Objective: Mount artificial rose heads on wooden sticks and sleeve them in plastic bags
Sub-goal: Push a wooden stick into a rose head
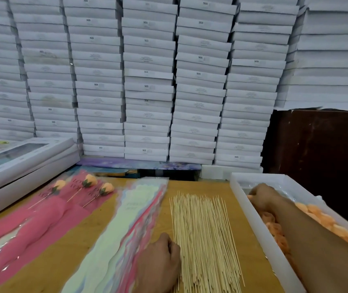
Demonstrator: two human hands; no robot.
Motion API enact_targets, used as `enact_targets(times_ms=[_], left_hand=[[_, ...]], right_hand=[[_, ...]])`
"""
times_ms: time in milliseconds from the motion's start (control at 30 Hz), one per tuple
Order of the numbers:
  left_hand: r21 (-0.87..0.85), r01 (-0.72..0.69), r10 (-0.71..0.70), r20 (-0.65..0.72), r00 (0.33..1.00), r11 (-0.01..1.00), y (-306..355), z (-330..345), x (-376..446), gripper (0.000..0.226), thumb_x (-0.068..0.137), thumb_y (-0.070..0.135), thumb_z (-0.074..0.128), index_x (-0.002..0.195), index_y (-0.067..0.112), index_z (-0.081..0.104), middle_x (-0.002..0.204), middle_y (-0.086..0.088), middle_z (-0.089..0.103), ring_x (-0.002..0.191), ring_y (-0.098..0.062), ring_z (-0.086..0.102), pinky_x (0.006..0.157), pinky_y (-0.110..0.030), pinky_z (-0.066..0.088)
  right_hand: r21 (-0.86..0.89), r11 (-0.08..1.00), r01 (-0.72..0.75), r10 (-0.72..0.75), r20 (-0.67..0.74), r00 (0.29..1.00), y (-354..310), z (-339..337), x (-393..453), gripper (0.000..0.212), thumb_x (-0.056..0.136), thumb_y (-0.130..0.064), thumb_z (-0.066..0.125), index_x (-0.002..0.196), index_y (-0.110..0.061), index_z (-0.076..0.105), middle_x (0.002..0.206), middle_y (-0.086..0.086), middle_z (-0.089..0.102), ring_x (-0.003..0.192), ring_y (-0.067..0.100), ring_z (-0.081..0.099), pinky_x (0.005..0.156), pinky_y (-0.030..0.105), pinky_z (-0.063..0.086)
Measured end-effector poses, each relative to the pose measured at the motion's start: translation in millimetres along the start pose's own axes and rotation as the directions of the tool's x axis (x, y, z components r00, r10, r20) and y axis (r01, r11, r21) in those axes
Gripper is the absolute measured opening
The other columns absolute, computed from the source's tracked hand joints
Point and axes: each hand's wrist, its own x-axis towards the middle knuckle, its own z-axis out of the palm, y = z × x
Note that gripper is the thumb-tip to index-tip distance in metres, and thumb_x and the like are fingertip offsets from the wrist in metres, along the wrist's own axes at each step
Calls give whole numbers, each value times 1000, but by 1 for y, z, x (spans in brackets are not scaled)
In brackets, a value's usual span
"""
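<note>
Up front, the left hand (pixel 162 259) rests with curled fingers on the near edge of the spread wooden sticks (pixel 205 240) on the worktop (pixel 185 187); whether it pinches one I cannot tell. The right hand (pixel 261 195) reaches into the white tray (pixel 251 210) of orange rose heads (pixel 321 218), its fingers hidden. Left of the sticks lies a stack of plastic bags (pixel 126 225); further left, three finished roses (pixel 88 180) lie in pink sleeves.
</note>
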Motion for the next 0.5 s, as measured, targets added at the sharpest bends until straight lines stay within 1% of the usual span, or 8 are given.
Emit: enact_targets(times_ms=[67, 100, 167, 233, 300, 367, 433, 500], left_hand=[[1, -3, 3, 8, 1000, 1000, 0, 1, 1, 29, 93, 44, 38, 72, 25, 32, 69, 4, 49, 83, -20, 63, 62, -33, 39], [4, -3, 3, 9, 1000, 1000, -1, 1, 1, 29, 93, 44, 38, 72, 25, 32, 70, 4, 50, 83, -19, 64, 63, -32, 40], [16, 0, 0, 6, 1000, 1000, -1, 1, 2, 28, 93, 44, 38, 73, 25, 32, 70, 5, 51, 83, -19, 64, 61, -32, 38], [26, 0, 0, 5, 1000, 1000, -1, 2, 2, 27, 93, 45, 38, 74, 25, 34, 71, 4, 54, 83, -20, 64, 60, -32, 36], [35, -4, 4, 4, 1000, 999, -1, 3, 1, 26, 93, 45, 37, 77, 25, 36, 78, 3, 62, 84, -20, 65, 61, -33, 37], [40, -13, 13, 7, 1000, 999, -3, 3, 2, 27, 93, 46, 37, 78, 24, 38, 82, 3, 66, 85, -21, 65, 61, -33, 37], [37, -22, 22, 10, 1000, 999, -3, 3, 1, 27, 93, 46, 37, 77, 24, 38, 81, 5, 66, 84, -20, 65, 60, -33, 36], [29, -27, 27, 12, 1000, 999, -3, 3, 1, 28, 94, 46, 37, 76, 24, 37, 81, 5, 65, 84, -20, 65, 60, -33, 35]], right_hand=[[-30, 999, -19, 18, -44, 999, -1, 0, 0, 10, 85, -17, 74, 92, -11, 78, 83, 3, 74, 78, 19, 69, 72, 30, 58], [-36, 999, -33, 31, -68, 997, 0, 0, 1, 7, 84, -14, 74, 89, -10, 78, 80, 4, 74, 76, 19, 69, 72, 30, 59], [-12, 998, -64, 62, -116, 991, 3, 2, 2, 8, 86, -8, 72, 91, -11, 76, 81, 4, 72, 76, 19, 67, 74, 32, 59], [36, 995, -98, 103, -164, 981, 9, 4, 4, 12, 89, -7, 66, 91, -13, 77, 84, 5, 72, 79, 21, 66, 77, 34, 59], [100, 984, -144, 163, -210, 964, 14, 3, 5, 17, 90, -9, 63, 85, -16, 78, 89, 8, 72, 94, 27, 62, 81, 38, 57], [193, 964, -181, 222, -219, 950, 16, 0, 3, 20, 90, -10, 59, 81, -17, 76, 94, 13, 69, 109, 32, 51, 84, 42, 54], [288, 939, -187, 256, -224, 940, 17, -3, 1, 20, 87, -10, 56, 81, -15, 75, 94, 15, 68, 109, 34, 49, 81, 41, 52], [400, 902, -161, 276, -250, 928, 17, -4, -4, 19, 84, -9, 55, 77, -12, 73, 90, 17, 67, 97, 33, 55, 73, 39, 52]])
